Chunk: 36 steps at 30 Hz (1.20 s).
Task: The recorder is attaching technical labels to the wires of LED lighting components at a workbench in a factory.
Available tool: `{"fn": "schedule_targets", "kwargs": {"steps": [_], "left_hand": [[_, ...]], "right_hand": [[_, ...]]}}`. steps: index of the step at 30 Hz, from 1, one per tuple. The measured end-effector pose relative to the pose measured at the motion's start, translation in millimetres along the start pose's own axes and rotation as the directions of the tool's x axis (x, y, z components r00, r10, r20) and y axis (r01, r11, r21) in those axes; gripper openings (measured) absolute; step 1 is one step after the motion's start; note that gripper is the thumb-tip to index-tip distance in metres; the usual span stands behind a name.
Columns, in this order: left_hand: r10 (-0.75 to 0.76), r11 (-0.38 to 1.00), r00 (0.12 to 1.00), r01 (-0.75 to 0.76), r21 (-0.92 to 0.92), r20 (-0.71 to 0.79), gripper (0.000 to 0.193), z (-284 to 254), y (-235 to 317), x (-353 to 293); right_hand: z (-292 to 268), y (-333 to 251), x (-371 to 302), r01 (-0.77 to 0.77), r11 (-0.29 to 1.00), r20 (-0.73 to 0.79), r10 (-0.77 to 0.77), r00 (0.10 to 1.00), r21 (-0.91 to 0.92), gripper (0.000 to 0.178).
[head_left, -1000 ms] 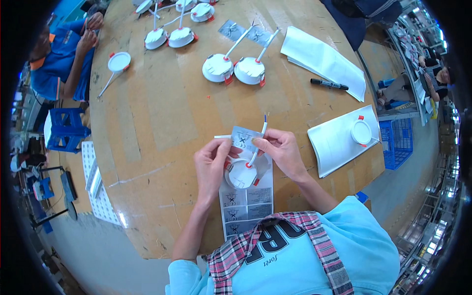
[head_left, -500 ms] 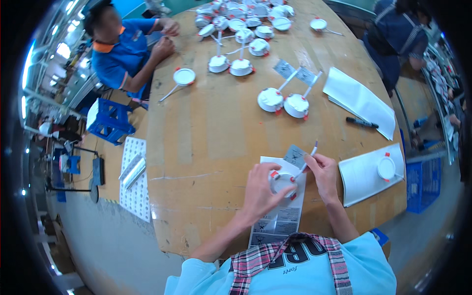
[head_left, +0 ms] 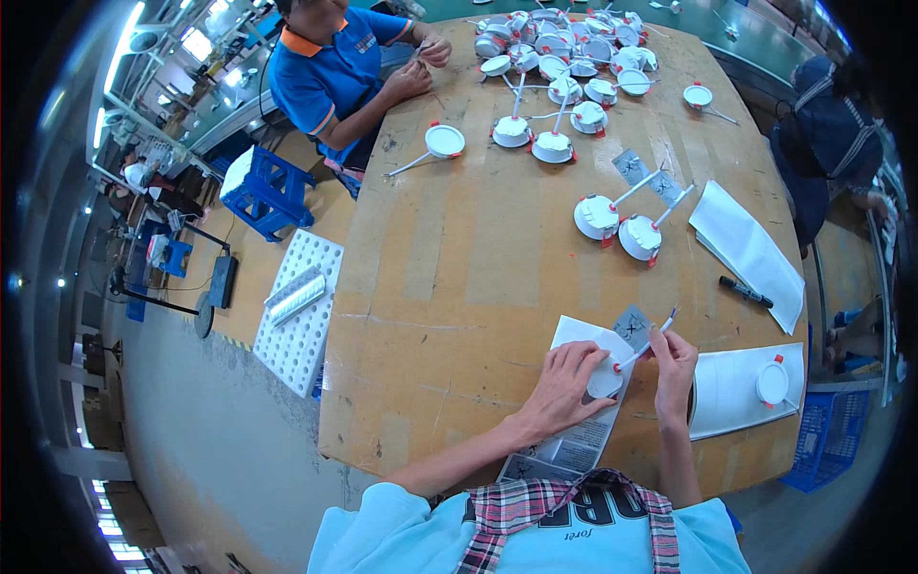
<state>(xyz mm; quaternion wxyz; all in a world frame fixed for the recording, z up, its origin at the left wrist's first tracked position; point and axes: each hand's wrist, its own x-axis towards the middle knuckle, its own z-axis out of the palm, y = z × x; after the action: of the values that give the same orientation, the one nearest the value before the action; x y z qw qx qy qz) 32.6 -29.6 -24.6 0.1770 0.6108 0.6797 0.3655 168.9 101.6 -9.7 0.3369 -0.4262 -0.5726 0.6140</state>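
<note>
A round white downlight (head_left: 604, 379) sits over a sheet of printed grey labels (head_left: 585, 442), and my left hand (head_left: 566, 385) is closed around its rim. From the lamp, a short white cable (head_left: 633, 360) slants up to my right hand (head_left: 675, 371), which pinches it near the end between thumb and finger. A grey label (head_left: 632, 327) lies against the cable, sticking out to its far side; whether it is fixed there I cannot tell. My fingers hide part of the lamp.
Beyond my hands stand two downlights (head_left: 618, 228) with labelled cables. A heap of downlights (head_left: 564, 48) fills the far end. At right are folded white sheets (head_left: 751, 253), a black marker (head_left: 746, 292) and a paper stack (head_left: 727, 407) bearing another downlight (head_left: 773, 384). A co-worker (head_left: 330, 72) sits far left.
The whole view has shifted, so the table and things sit further right and lower. My hands keep hold of the same downlight and cable; the left covers the lamp's side clips more.
</note>
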Motion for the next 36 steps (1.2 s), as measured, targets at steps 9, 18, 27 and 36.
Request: {"fn": "schedule_targets", "kwargs": {"steps": [9, 18, 27, 36], "left_hand": [[0.029, 0.998, 0.999, -0.030, -0.058, -0.018, 0.073, 5.6, -1.8, -1.1], [0.027, 0.999, 1.000, -0.027, -0.042, -0.002, 0.074, 5.9, -2.2, -2.3], [0.016, 0.995, 1.000, -0.016, -0.095, -0.002, 0.072, -0.1, 0.8, 1.4], [-0.033, 0.997, 0.987, 0.021, -0.073, -0.160, 0.067, -46.8, -41.8, 57.0]], "right_hand": [[-0.8, 6.0, 0.4, -0.007, 0.983, -0.024, 0.011, 1.000, 0.183, 0.031], [0.7, -3.0, -3.8, 0.006, 1.000, 0.028, -0.006, 1.000, -0.004, 0.025], [-3.6, 7.2, 3.2, 0.017, 0.995, -0.023, -0.015, 1.000, 0.095, 0.050], [-15.0, -2.3, 8.6, 0.067, 0.981, 0.046, -0.077, 0.996, 0.181, 0.055]]}}
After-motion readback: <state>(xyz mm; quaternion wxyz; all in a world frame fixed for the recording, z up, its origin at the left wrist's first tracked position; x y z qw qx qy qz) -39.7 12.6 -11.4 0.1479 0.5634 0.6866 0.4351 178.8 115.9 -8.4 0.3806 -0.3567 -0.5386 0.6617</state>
